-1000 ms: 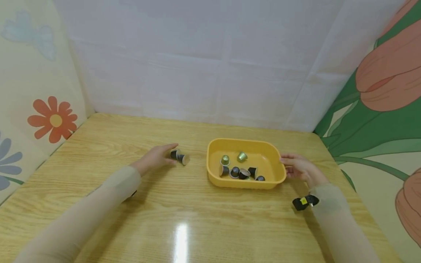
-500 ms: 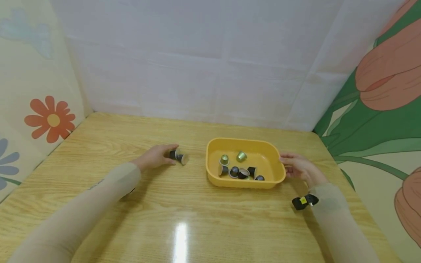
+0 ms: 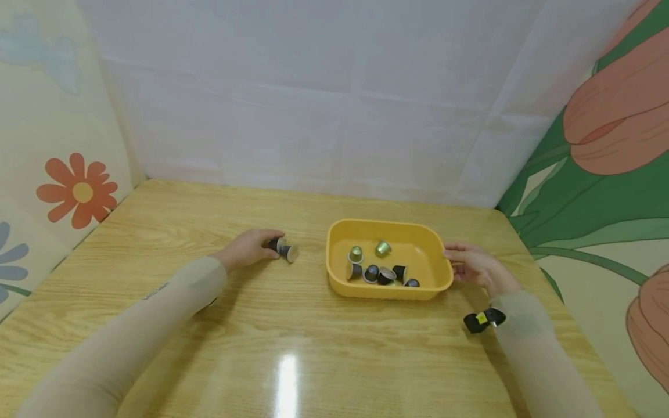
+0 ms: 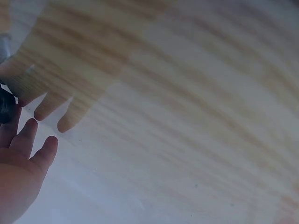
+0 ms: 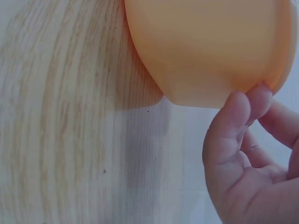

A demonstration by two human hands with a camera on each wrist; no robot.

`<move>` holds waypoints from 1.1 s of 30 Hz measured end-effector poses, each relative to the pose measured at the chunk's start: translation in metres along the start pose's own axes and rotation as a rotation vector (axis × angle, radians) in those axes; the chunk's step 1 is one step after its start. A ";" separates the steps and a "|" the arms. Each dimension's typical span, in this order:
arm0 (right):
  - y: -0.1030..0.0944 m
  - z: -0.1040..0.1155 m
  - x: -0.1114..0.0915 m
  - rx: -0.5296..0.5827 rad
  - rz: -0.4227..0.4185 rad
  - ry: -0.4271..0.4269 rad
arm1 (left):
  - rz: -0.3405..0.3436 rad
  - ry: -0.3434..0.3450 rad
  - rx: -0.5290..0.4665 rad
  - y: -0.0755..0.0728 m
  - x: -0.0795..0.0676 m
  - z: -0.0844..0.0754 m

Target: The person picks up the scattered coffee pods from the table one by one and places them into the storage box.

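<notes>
On the left half of the table my left hand [image 3: 247, 247] pinches a dark coffee capsule [image 3: 274, 245] between thumb and fingers, low over the wood. A second dark capsule [image 3: 288, 253], its pale lid facing right, lies right against the first. The left wrist view catches the fingers beside a dark capsule [image 4: 6, 106] at its left edge. My right hand [image 3: 478, 267] holds the right end of a yellow plastic tray [image 3: 387, 292]; in the right wrist view, fingertips [image 5: 236, 105] grip the tray's rim. Inside the tray are green capsules [image 3: 382, 249] and several dark capsules [image 3: 371, 273].
The wooden table [image 3: 219, 348] reaches back to a white cloth backdrop [image 3: 292, 116]. Flower-patterned panels [image 3: 617, 232] stand along the left and right sides. A bit of wood surface separates the left hand's capsules from the tray.
My left thumb and fingers have closed in on the dark capsule. The right hand stays at the tray's end. The view has shifted very slightly.
</notes>
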State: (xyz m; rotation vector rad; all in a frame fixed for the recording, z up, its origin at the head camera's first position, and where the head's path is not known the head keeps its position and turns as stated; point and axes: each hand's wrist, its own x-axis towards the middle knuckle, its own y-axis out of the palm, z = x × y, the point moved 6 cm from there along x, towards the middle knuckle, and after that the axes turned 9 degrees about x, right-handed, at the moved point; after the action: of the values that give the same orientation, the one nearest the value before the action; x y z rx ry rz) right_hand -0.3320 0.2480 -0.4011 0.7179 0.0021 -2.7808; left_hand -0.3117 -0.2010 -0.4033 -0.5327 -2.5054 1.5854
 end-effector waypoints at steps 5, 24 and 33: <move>0.001 0.000 0.000 0.004 -0.001 0.001 | 0.000 -0.011 0.018 -0.002 0.000 0.000; 0.000 0.000 -0.001 0.019 -0.011 0.012 | -0.063 -0.102 -0.047 -0.023 -0.015 0.005; -0.001 0.000 -0.001 0.018 -0.013 0.011 | -0.084 -0.081 -0.026 -0.027 -0.025 -0.003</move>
State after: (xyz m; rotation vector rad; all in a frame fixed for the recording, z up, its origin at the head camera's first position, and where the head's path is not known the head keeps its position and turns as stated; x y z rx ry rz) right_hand -0.3311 0.2490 -0.4002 0.7399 -0.0162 -2.7929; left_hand -0.2938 -0.2172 -0.3760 -0.3686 -2.5732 1.5769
